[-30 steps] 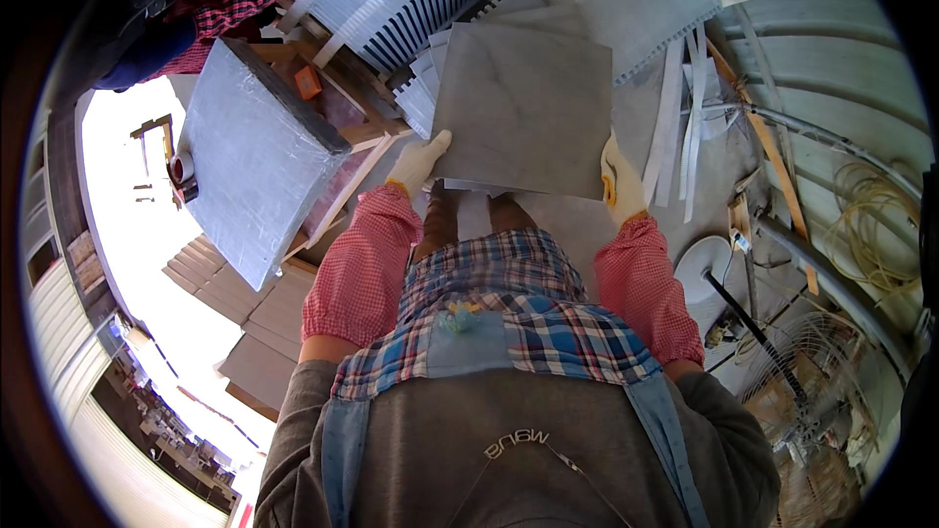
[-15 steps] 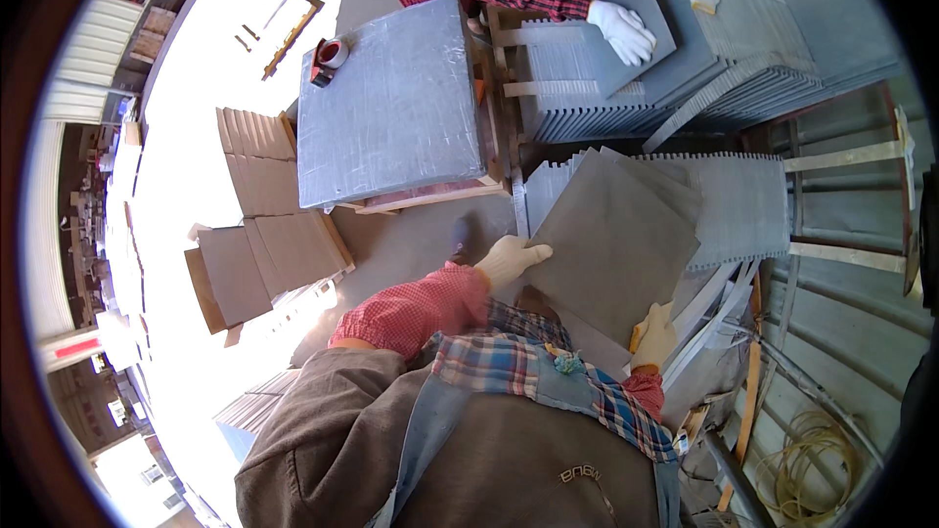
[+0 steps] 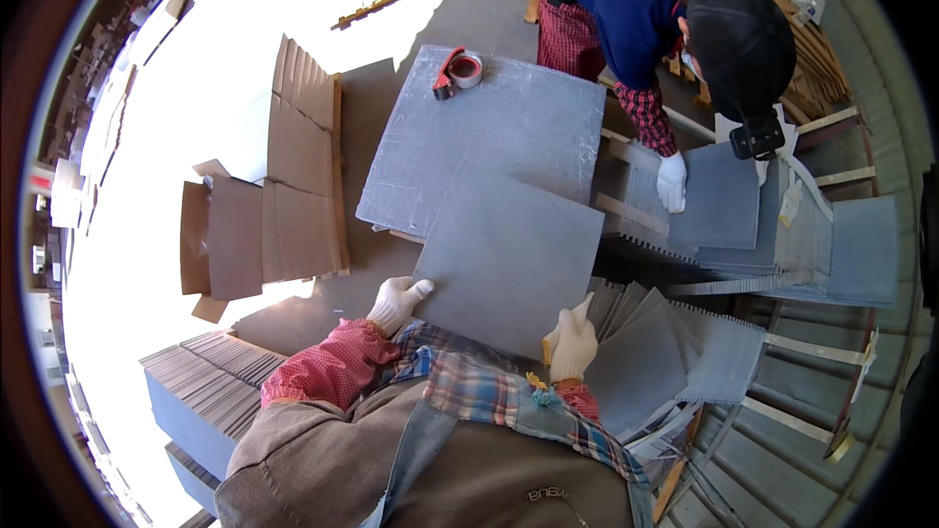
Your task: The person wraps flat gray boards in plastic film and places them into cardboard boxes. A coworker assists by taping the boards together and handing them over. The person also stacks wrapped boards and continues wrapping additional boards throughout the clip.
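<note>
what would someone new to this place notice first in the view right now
Probably the big grey square panel in the middle, held between the person's gloved left hand and right hand. Next, the red tape dispenser on the large grey block just beyond it. Then the co-worker in a black cap at the upper right, one white-gloved hand at a stack of grey panels.

white gloves [image 3: 394, 305], red-checked sleeves [image 3: 328, 362]. grey-brown top [image 3: 303, 450], small metallic lettering [image 3: 548, 494]. plaid apron [image 3: 479, 393] with plain blue straps [image 3: 416, 455].
</note>
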`<action>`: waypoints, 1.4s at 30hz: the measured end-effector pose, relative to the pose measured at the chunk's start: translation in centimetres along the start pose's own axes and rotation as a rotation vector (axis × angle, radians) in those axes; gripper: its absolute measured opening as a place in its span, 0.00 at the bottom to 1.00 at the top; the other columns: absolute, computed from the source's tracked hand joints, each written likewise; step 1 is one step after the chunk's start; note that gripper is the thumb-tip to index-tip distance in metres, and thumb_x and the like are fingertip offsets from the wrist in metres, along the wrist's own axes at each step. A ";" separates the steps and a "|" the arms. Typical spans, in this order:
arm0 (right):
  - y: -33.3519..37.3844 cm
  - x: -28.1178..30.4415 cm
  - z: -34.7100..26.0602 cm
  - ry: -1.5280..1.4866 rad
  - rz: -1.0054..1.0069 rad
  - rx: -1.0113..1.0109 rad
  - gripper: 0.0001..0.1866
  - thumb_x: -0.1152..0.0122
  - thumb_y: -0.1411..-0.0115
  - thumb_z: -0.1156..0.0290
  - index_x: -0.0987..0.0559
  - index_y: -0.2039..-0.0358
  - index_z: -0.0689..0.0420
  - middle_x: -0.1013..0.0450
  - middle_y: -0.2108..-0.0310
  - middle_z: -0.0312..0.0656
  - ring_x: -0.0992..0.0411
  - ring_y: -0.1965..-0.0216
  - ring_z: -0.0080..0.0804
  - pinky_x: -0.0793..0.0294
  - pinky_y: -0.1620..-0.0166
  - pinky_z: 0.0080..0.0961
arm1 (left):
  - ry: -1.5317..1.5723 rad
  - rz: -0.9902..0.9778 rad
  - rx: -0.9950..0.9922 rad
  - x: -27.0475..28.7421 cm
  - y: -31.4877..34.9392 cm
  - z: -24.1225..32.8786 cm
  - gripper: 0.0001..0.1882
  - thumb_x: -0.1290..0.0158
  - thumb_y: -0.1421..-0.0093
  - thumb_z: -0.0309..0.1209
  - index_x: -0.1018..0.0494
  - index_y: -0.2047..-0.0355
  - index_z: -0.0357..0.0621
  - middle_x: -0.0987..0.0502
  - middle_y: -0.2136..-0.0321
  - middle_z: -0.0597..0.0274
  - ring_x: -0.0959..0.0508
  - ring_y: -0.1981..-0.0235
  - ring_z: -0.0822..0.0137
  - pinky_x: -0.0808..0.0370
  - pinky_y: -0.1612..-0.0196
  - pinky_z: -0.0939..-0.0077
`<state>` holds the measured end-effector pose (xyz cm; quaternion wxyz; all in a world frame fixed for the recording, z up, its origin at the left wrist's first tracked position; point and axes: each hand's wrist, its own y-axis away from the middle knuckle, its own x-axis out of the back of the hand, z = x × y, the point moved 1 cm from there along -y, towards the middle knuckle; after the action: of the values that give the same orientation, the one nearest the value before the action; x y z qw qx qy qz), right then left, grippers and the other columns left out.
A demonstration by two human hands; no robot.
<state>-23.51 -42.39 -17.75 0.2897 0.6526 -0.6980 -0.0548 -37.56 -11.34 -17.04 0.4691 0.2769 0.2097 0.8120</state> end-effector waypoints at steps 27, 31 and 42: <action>-5.3 -19.6 -8.8 0.543 -0.567 0.207 0.19 0.39 0.34 0.60 0.21 0.45 0.53 0.18 0.56 0.46 0.20 0.57 0.49 0.23 0.52 0.38 | 0.189 0.088 0.321 19.5 -21.2 -2.2 0.32 0.47 0.28 0.51 0.29 0.48 0.25 0.20 0.62 0.42 0.18 0.69 0.46 0.17 0.72 0.48; -1.0 -16.4 -9.7 0.084 -0.428 -0.127 0.17 0.39 0.31 0.63 0.18 0.45 0.56 0.17 0.61 0.49 0.20 0.64 0.31 0.23 0.58 0.27 | 0.233 0.079 0.275 20.0 -19.7 -0.3 0.33 0.45 0.29 0.52 0.28 0.48 0.25 0.19 0.62 0.43 0.18 0.67 0.49 0.19 0.73 0.49; -4.8 10.3 4.5 0.684 0.344 0.001 0.30 0.40 0.38 0.58 0.27 0.38 0.61 0.22 0.47 0.55 0.21 0.51 0.50 0.27 0.47 0.41 | -0.226 0.264 0.273 19.3 -20.0 -1.5 0.36 0.47 0.33 0.60 0.23 0.49 0.32 0.17 0.59 0.48 0.17 0.56 0.56 0.18 0.65 0.57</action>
<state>-21.28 -54.16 -20.22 0.5105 0.5066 -0.6604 0.2157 -33.45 14.97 -25.25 0.3375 0.4523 0.2257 0.7941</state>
